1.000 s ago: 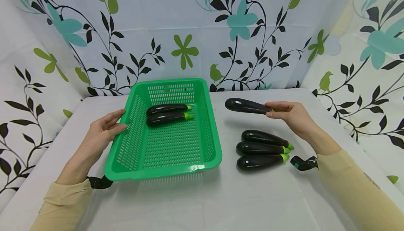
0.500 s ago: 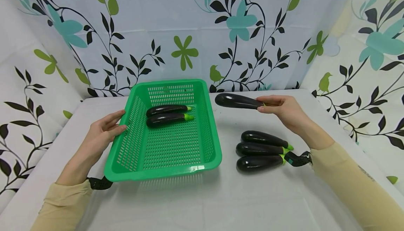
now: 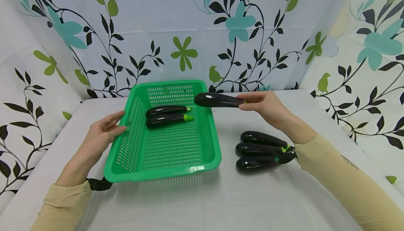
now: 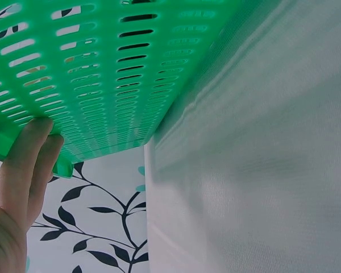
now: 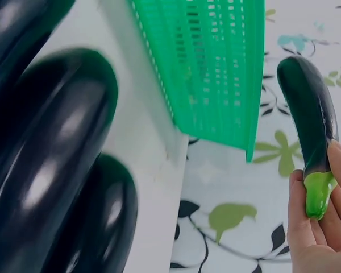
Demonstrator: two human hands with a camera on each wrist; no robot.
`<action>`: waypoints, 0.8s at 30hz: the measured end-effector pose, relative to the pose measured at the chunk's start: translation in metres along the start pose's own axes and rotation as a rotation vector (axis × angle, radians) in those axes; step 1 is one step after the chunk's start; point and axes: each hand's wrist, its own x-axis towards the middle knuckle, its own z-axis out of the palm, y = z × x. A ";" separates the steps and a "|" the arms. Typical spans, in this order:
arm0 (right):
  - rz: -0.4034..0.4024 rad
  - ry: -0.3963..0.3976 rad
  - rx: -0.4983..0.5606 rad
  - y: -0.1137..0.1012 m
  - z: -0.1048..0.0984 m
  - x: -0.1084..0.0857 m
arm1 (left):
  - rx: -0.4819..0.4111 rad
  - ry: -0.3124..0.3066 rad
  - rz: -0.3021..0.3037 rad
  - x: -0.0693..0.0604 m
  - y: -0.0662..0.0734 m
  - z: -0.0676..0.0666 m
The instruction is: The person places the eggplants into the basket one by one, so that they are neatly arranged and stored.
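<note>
My right hand (image 3: 265,106) pinches a dark eggplant (image 3: 217,100) by its green stem end. Its rounded end overlaps the right rim of the green plastic basket (image 3: 176,169) in the head view. The right wrist view shows this eggplant (image 5: 310,114) above the table, with thumb and fingers at the stem. At the basket's left rim, my left hand (image 3: 101,133) grips the edge. Fingers (image 4: 25,170) lie against the perforated outer wall in the left wrist view. Inside the basket, two eggplants (image 3: 165,120) lie side by side toward the back left.
Three more eggplants (image 3: 258,149) lie in a row on the white table (image 3: 221,203), right of the basket and below my right forearm. The right wrist camera covers some of their stem ends. A leaf-patterned cloth (image 3: 126,31) hangs behind and beside the table.
My right hand has moved left with the eggplant, from above the table to the basket's right rim. The left hand and the basket stay in place.
</note>
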 end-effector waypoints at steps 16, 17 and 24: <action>-0.052 -0.065 -0.018 -0.031 0.047 0.017 | 0.007 0.003 0.007 0.000 0.000 0.002; -0.057 -0.069 -0.013 -0.033 0.049 0.018 | 0.006 0.003 0.005 0.000 0.000 0.002; -0.079 -0.096 0.034 -0.044 0.062 0.028 | 0.000 0.008 0.001 0.000 0.000 0.001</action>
